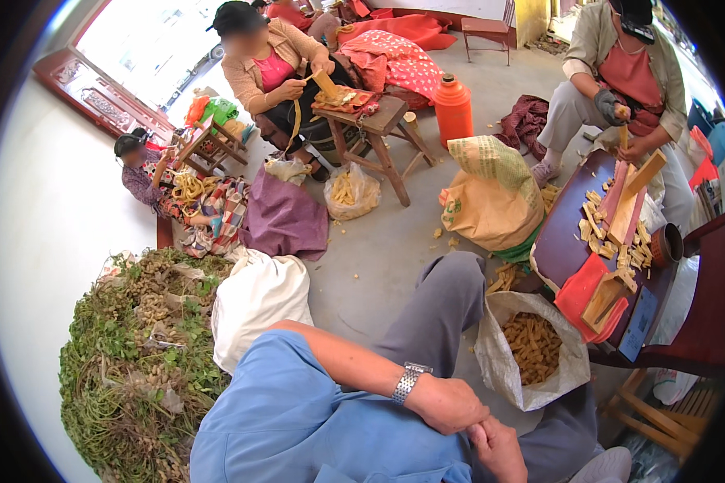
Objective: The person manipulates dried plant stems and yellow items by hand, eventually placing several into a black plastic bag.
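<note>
My left hand (453, 405), with a metal-banded wristwatch (410, 382) at its wrist, lies across my lap with its fingers curled. Against its fingertips rests my right hand (499, 448), also closed. Whatever may be between them is hidden. Just beyond my hands, a white woven sack (491, 354) stands with its mouth wide, full of short yellow-brown pieces (532, 346). To its right is a dark low table (560, 217) bearing wooden blocks (644, 173), cut yellow pieces (594, 217), a red cloth (580, 291) and a dark cup (666, 244).
A white sack (262, 302) and a heap of peanut plants (137, 346) lie on the left. Co-workers sit ahead, one at a wooden stool (387, 121), another behind the dark table. An orange flask (453, 113) and a tan sack (491, 201) stand on the floor.
</note>
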Demonstrator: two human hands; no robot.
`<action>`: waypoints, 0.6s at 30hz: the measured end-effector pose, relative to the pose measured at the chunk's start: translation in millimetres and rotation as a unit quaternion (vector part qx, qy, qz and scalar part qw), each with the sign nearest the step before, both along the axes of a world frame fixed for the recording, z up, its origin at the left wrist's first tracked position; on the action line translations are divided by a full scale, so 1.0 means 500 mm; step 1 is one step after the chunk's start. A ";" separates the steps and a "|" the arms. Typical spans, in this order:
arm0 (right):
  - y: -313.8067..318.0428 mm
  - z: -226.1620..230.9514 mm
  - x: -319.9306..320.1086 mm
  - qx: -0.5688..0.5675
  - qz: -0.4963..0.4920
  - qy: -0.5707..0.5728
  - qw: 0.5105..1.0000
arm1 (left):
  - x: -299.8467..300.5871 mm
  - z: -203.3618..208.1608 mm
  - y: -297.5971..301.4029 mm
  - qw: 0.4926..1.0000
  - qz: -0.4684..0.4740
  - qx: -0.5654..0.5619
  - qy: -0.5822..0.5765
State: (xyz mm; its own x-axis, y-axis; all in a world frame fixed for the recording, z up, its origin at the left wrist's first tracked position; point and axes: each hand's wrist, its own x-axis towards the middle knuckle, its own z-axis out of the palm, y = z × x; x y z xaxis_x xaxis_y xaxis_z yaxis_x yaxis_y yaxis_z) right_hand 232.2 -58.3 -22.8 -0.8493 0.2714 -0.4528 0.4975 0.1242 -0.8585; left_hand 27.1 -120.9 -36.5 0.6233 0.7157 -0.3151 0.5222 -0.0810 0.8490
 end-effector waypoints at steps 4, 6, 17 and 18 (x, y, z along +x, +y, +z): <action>0.007 0.021 0.023 -0.024 0.103 -0.016 0.994 | 0.001 0.031 0.005 0.987 -0.129 -0.055 -0.074; 0.007 0.036 0.024 -0.010 0.110 0.018 0.994 | -0.002 0.041 0.000 0.984 -0.131 -0.063 -0.100; -0.032 0.050 -0.018 -0.022 0.132 0.046 0.990 | -0.030 0.043 -0.077 0.996 -0.044 0.011 -0.080; -0.037 0.055 -0.026 -0.032 0.132 0.038 0.990 | -0.033 0.044 -0.090 0.997 -0.031 0.029 -0.072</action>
